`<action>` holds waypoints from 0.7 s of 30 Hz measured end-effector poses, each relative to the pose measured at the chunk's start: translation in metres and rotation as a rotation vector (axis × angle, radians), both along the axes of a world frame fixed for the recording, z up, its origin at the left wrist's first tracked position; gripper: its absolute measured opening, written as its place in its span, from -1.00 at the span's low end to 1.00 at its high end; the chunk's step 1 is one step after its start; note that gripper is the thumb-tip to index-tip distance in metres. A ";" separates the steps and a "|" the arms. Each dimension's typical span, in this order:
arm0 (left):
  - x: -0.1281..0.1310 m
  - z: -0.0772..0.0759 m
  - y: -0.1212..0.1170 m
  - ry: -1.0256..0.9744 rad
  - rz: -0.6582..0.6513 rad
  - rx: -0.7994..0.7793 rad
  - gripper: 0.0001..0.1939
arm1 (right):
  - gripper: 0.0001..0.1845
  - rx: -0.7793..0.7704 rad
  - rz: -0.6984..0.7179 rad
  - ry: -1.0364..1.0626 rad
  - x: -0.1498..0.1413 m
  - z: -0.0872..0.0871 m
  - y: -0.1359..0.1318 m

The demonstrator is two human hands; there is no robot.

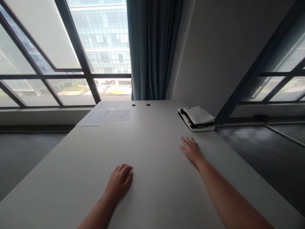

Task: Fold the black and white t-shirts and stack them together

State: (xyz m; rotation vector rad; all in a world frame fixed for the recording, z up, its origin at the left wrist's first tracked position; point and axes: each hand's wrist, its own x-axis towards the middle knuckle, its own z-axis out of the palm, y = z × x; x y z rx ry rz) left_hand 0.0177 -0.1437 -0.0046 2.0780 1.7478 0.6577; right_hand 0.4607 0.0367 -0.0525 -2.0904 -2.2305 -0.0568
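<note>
My right hand [190,150] reaches out over the white table [152,133], fingers spread and holding nothing. Just beyond its fingertips lies a folded stack of cloth [199,116], white on top with black and some yellow in the layers below; the hand is apart from it. My left hand [121,179] rests low on the table, left of the middle. Its fingers bend loosely, the thumb stands off from them, and no object shows in it.
Several paper sheets [116,115] lie at the table's far left corner. Two round holes [148,105] sit near the far edge. Behind the table hang dark blue curtains [152,51] beside large windows [100,38]; a grey wall [214,57] rises at right.
</note>
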 end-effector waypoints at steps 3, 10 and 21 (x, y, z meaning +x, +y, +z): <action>0.020 0.004 0.007 0.144 0.096 0.017 -0.68 | -0.28 -0.078 0.051 0.026 -0.028 0.004 -0.038; 0.057 -0.003 0.033 0.362 0.139 -0.056 -0.42 | -0.15 -0.174 0.160 0.101 -0.114 0.016 -0.093; 0.051 -0.009 0.019 0.472 0.033 -0.133 -0.30 | -0.12 -0.220 0.309 0.145 -0.194 0.037 -0.173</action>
